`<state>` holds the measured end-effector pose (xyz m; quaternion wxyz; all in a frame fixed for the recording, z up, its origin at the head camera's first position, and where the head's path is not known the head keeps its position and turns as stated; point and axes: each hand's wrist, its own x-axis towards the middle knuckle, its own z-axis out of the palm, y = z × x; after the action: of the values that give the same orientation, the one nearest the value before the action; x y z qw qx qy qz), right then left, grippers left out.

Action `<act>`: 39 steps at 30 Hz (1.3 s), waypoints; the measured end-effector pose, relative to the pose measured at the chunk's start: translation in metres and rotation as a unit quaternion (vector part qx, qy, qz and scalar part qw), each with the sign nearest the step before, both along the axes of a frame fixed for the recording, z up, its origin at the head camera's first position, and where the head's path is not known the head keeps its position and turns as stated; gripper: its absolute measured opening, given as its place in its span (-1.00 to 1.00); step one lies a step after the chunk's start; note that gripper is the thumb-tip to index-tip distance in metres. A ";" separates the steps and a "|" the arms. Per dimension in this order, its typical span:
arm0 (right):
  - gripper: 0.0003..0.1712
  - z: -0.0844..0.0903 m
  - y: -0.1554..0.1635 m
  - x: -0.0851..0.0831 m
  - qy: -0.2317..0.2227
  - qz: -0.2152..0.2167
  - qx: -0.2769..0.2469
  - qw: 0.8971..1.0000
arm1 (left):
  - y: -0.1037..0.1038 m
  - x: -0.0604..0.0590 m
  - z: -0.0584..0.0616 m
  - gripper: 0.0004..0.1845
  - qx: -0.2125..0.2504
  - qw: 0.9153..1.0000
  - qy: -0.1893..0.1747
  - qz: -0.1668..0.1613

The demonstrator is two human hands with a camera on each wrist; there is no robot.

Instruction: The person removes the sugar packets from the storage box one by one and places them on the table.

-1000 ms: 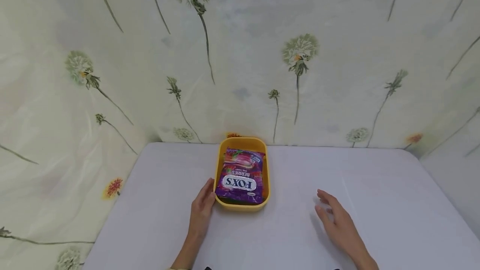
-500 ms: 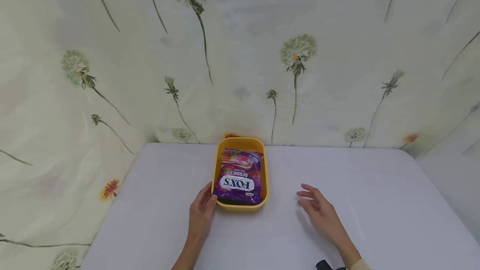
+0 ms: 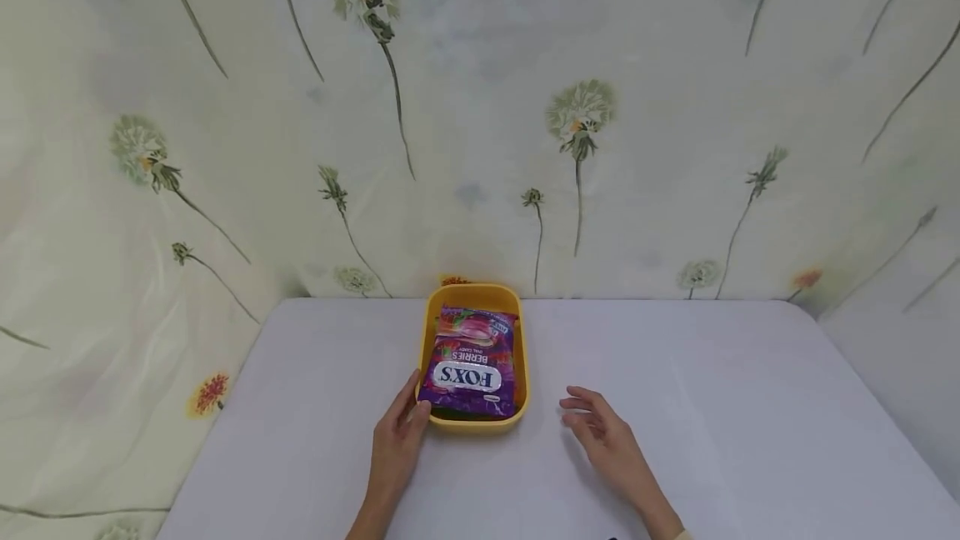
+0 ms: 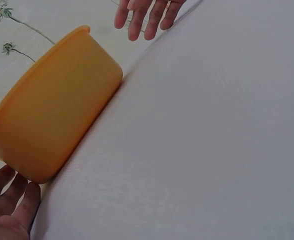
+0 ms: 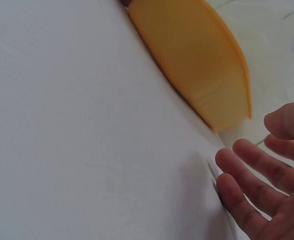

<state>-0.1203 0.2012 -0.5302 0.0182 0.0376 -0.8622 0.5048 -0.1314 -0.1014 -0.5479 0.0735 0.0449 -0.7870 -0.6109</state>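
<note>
A yellow plastic tub (image 3: 480, 427) stands near the table's back edge. In it lies a purple Fox's Berries candy bag (image 3: 468, 373), and other coloured wrapping shows under the bag's edges. My left hand (image 3: 396, 440) holds the tub at its near left corner, the thumb at the rim and the fingers along the outer wall. In the left wrist view, those fingers (image 4: 24, 205) reach the tub's base. My right hand (image 3: 611, 444) hovers to the right of the tub, apart from it, holding nothing. Its fingers (image 5: 252, 197) are spread and slightly bent in the right wrist view.
A white-covered table (image 3: 735, 407) carries the tub. Behind it and at the left hangs a pale cloth (image 3: 465, 107) printed with dandelions, close to the tub's far side.
My right hand has moved left, toward the tub. The left hand stays at the tub's corner, its thumb now at the rim. The whole view has shifted slightly.
</note>
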 end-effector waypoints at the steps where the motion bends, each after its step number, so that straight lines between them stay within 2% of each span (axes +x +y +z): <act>1: -0.55 -0.001 -0.002 0.000 0.006 0.001 -0.001 1.000 | 0.000 0.000 -0.001 -0.46 0.002 1.000 -0.001 -0.001; 6: -0.57 0.002 -0.009 -0.006 0.043 0.021 -0.017 0.999 | -0.002 -0.001 -0.002 -0.47 -0.001 1.000 0.004 0.004; 9: -0.57 0.007 -0.014 -0.010 0.046 0.041 -0.040 0.997 | -0.004 -0.003 -0.001 -0.47 -0.001 1.000 0.009 0.005; 13: -0.57 0.013 -0.021 -0.015 0.032 0.053 -0.060 0.996 | -0.006 -0.003 0.001 -0.47 0.000 1.000 0.009 0.002; 19: -0.57 0.020 -0.028 -0.018 0.016 0.053 -0.051 0.997 | -0.005 -0.003 0.001 -0.47 0.004 1.000 0.012 -0.008; 26: -0.51 0.033 -0.034 -0.022 0.023 0.055 -0.041 0.997 | -0.002 -0.004 0.001 -0.47 0.005 1.000 0.011 -0.016; 30: -0.55 0.037 -0.036 -0.022 0.022 0.050 -0.042 0.998 | -0.001 -0.003 0.000 -0.46 0.001 1.000 0.015 -0.022; 34: -0.54 0.040 -0.038 -0.022 -0.003 0.050 -0.050 0.998 | -0.002 -0.001 -0.001 -0.47 0.003 1.000 0.008 -0.025; 39: -0.52 0.044 -0.042 -0.022 -0.035 0.055 -0.036 0.997 | -0.003 0.001 -0.001 -0.47 0.010 1.000 0.002 -0.027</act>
<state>-0.1420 0.1587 -0.4860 -0.0383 0.0668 -0.8400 0.5370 -0.1309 -0.1049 -0.5485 0.0580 0.0235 -0.7818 -0.6204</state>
